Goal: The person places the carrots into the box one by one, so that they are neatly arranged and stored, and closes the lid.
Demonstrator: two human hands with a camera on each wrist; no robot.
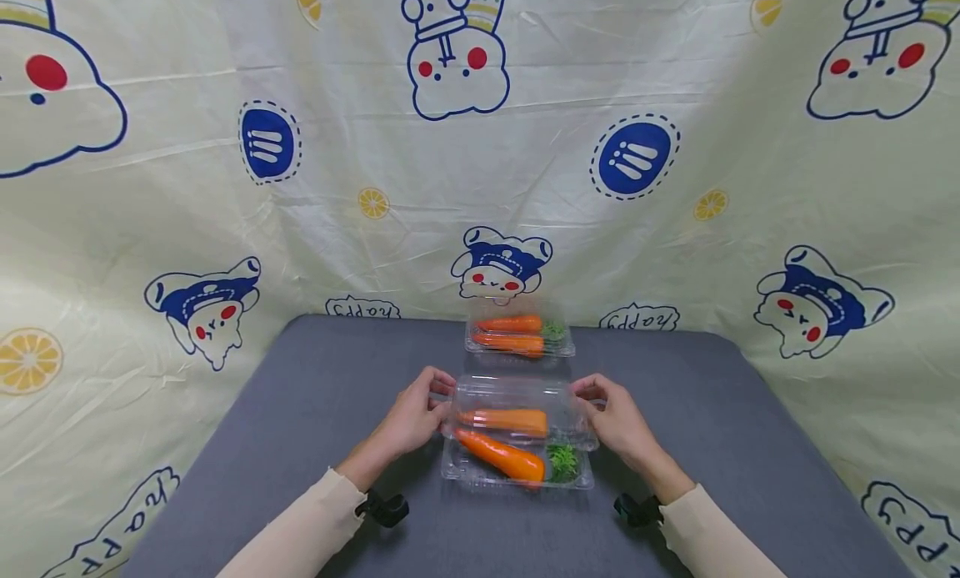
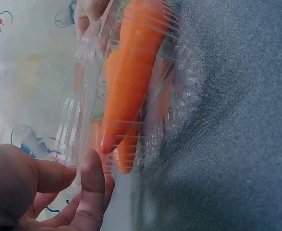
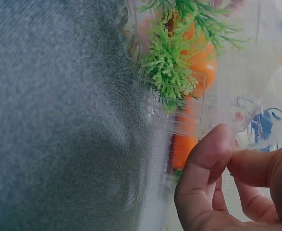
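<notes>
A clear plastic clamshell box (image 1: 480,480) lies on the grey table in front of me, its hinged lid (image 1: 517,388) tilted up at the far side. Inside are two orange carrots; the near one (image 1: 504,459) lies slanted, the other carrot (image 1: 510,421) shows through the lid. Their green tops (image 3: 167,72) bunch at the right end. My left hand (image 1: 414,415) pinches the lid's left edge between thumb and fingers. At the opposite edge my right hand (image 1: 617,421) pinches the lid, thumb against index finger. In the left wrist view a carrot (image 2: 133,72) shows close up.
A second clear box (image 1: 480,344) with carrots and green tops stands behind, near the far edge of the grey table (image 1: 360,353). Beyond the table hangs a pale printed curtain (image 1: 525,169). Dark wrist bands (image 1: 386,509) sit at both sleeves.
</notes>
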